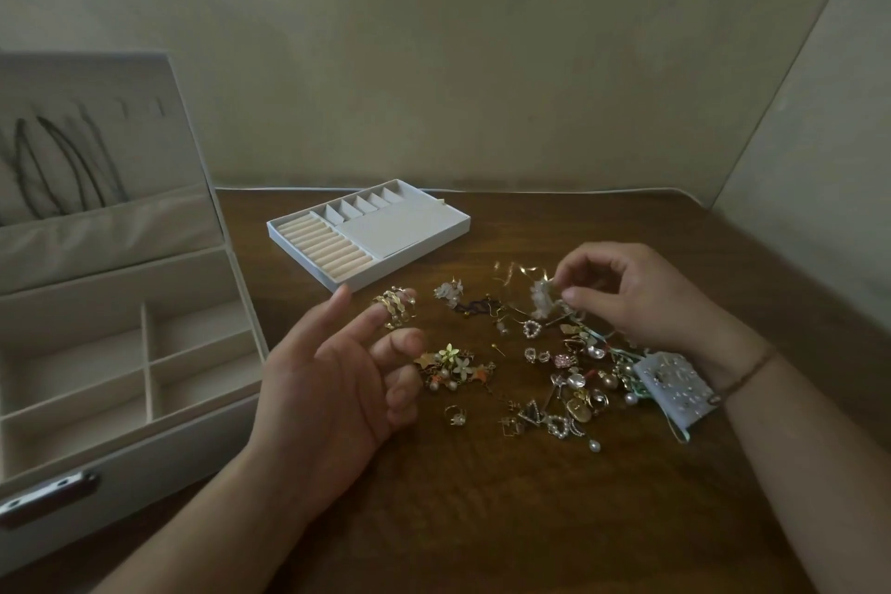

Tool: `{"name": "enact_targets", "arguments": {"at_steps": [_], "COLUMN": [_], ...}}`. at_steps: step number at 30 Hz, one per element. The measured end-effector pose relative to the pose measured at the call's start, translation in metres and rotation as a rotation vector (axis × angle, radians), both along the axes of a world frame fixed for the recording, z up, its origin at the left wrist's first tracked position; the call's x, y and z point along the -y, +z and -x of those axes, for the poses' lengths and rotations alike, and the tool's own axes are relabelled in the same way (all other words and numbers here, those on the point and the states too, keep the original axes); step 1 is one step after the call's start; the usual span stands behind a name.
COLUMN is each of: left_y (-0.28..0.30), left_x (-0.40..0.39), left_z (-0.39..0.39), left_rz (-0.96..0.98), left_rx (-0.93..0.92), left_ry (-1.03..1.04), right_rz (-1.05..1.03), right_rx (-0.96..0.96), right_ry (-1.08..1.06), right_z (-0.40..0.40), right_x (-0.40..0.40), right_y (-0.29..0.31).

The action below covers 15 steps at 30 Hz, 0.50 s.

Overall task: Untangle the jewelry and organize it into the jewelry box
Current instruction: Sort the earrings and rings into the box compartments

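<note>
We see a brown wooden table [482, 521] with lots of little jewelry on it. The big white jewelry box [96, 352] sits open on the left side. Dark necklaces [62, 159] hang inside its lid. Its bottom part is split into small sections.

A flat white tray [369, 236] lies on the table, further back, apart from the box. It has soft cream rolls [328, 246] for rings on one side and little slots along the back.

The left hand [328, 381] is palm up over the table, with loose fingers. Some gold rings [398, 309] sit on the tip of one finger. The other fingers hold nothing, so this hand is relaxed and not squeezing.

The right hand [641, 289] is on the other side. Its thumb and fingers pinch a white flower piece [542, 297] with thin gold wire, lifting it a bit above the pile. There is a thin bracelet [745, 376] on that wrist.

The jewelry pile [573, 381] lies on the table between and below the hands. We see pearls, heart shapes, shiny stones and gold hooks all mixed up. A bunch of flowers and leaves [453, 364] sits just beside the left fingers. A single small ring [455, 415] lies below it. A pale blue card [677, 388] with shiny bits rests by the right wrist, touching the pile
</note>
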<state>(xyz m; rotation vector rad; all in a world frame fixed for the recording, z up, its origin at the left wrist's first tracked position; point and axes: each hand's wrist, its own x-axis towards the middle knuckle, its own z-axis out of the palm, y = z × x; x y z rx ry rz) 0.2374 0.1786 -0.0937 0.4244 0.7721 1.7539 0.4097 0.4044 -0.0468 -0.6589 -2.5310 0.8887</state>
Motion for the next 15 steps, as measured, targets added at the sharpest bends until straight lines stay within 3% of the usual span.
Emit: {"name": "enact_targets", "arguments": {"at_steps": [6, 9, 11, 15], "left_y": [0.0, 0.001, 0.0, -0.001], "left_x": [0.001, 0.0, 0.0, 0.0], "left_z": [-0.001, -0.001, -0.001, 0.0], "left_rz": [-0.009, -0.018, -0.025, -0.019], "left_rx": [-0.002, 0.002, 0.0, -0.002], "left_ry": [-0.007, -0.009, -0.009, -0.011], "right_rz": [0.078, -0.032, -0.131, -0.125], "right_rx": [0.049, 0.098, 0.221, 0.508], "right_ry": [0.053, -0.023, -0.085, -0.128], "right_z": [-0.003, -0.009, -0.015, -0.024], "right_x": [-0.006, -0.018, -0.029, -0.046], "right_y": [-0.005, -0.005, -0.004, -0.01]}}
